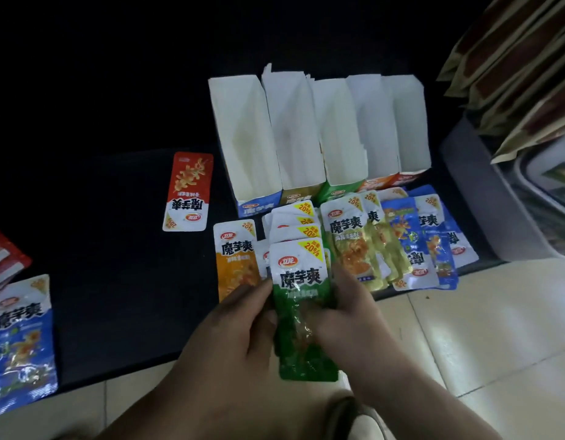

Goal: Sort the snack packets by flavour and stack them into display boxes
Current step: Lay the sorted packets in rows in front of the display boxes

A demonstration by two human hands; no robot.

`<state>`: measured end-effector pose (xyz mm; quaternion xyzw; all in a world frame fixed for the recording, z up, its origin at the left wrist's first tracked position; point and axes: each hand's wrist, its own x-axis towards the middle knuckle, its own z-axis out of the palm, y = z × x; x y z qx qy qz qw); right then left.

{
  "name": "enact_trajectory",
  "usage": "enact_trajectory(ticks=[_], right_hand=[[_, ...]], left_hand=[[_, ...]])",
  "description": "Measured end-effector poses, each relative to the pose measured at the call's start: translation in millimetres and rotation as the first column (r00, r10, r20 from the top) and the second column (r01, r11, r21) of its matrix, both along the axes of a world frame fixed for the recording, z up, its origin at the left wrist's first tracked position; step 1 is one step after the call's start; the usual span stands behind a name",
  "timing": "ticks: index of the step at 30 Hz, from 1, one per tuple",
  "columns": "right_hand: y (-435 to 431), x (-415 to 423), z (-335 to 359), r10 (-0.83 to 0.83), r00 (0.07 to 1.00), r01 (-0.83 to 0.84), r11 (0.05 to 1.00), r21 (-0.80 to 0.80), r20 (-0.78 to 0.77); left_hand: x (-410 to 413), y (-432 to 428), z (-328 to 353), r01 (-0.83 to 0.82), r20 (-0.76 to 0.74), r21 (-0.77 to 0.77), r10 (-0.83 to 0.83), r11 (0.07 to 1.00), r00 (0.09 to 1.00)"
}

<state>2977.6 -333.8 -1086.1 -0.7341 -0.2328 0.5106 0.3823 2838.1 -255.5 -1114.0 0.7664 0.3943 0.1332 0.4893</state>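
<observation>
While both hands, left hand (239,315) and right hand (347,312), pinch the green packets (301,300), that fanned stack could slip apart before reaching the green box (338,131).

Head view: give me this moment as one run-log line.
left hand: holding green packets | right hand: same stack | display boxes: five, open, look empty | red packet: lies apart, left

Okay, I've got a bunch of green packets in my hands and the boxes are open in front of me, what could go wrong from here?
1. The fanned stack of green snack packets sits loosely between the left hand and right hand; some could slip out.
2. The five white-lined display boxes look alike from above; the green-fronted box may be easy to miss.
3. The overlapping yellow and blue packets in front could get knocked.
</observation>
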Motion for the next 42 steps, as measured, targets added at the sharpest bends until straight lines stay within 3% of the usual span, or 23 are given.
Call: enact_trajectory(ticks=[1,3,6,9,14,15,18,20,24,31,36,40,42], right_hand=[[11,23,7,-0.016,1.000,0.016,0.999,0.049,0.012],[21,43,9,-0.063,0.973,0.043,0.995,0.093,0.223],[32,43,6,-0.051,0.933,0.000,0.990,0.142,0.356],[52,47,-2,-0.079,0.910,0.027,0.991,0.132,0.408],[64,29,-19,0.047,0.840,-0.085,0.995,0.045,0.541],[65,28,-22,0.096,0.788,-0.124,0.992,0.003,0.609],[69,23,-28,0.261,0.492,-0.196,0.963,-0.186,0.831],[71,23,-30,0.236,0.381,-0.204,0.964,-0.168,0.894],[70,16,-52,0.187,0.142,-0.408,0.906,-0.115,0.972],[72,8,-56,0.229,0.123,-0.412,0.897,-0.160,0.966],[73,6,-53,0.163,0.136,-0.446,0.891,-0.086,0.977],[77,1,-45,-0.002,0.259,-0.531,0.835,0.144,0.966],[79,-11,-39,0.007,0.413,-0.547,0.802,0.241,0.911]], left_hand=[[-3,0,-4,0.013,-0.025,0.038,-0.012,0.999,1.000],[-8,1,-16,0.038,-0.121,0.202,-0.014,0.979,0.993],[-12,11,-37,0.187,-0.335,0.414,-0.042,0.891,0.941],[-15,20,-51,0.327,-0.493,0.452,-0.073,0.830,0.867],[-27,25,-51,0.326,-0.483,0.485,-0.063,0.811,0.874],[-31,27,-52,0.316,-0.471,0.487,-0.060,0.814,0.880],[-46,29,-56,0.284,-0.445,0.469,-0.054,0.836,0.894],[-53,28,-59,0.269,-0.413,0.442,-0.073,0.856,0.908],[-56,26,-61,0.247,-0.356,0.414,-0.093,0.876,0.930],[-51,21,-60,0.288,-0.372,0.426,-0.125,0.858,0.920],[-45,23,-54,0.296,-0.377,0.413,-0.134,0.861,0.917],[-51,26,-47,0.272,-0.300,0.393,-0.158,0.878,0.941],[-64,25,-44,0.187,-0.202,0.365,-0.118,0.912,0.972]])
